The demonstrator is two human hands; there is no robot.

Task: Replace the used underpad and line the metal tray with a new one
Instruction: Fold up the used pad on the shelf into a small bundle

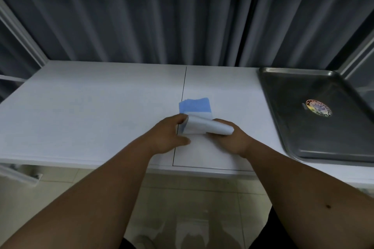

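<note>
Nearest the camera, two bare forearms reach forward over a pale tiled floor [194, 198] to the front edge of a white table [91, 111]. At the table's near middle, both hands work on a folded underpad [197, 114] that lies just right of a dark seam [183, 95] running across the tabletop.

Left hand [171, 134] — fingers curled, thumb stretched out low toward the right — rests against the underpad's left near corner, its fingertips touching the edge where a white flap lifts. Whether it truly pinches the layer or only presses beside it cannot be told.

Right hand [228, 137] is closed around that white flap [206, 125], which curls up and over toward it; the fingers wrap under the rolled sheet and the thumb side is hidden by it.

Beyond the hands, the rest of the underpad lies flat on the table, its blue face up with a white band along the near part.

Farther right, well apart from the underpad, a metal tray [315, 147] sits on the table — bare and dark inside, with a round shiny sticker [318, 108] on its floor.

Behind everything hangs a grey pleated curtain [162, 16].
</note>
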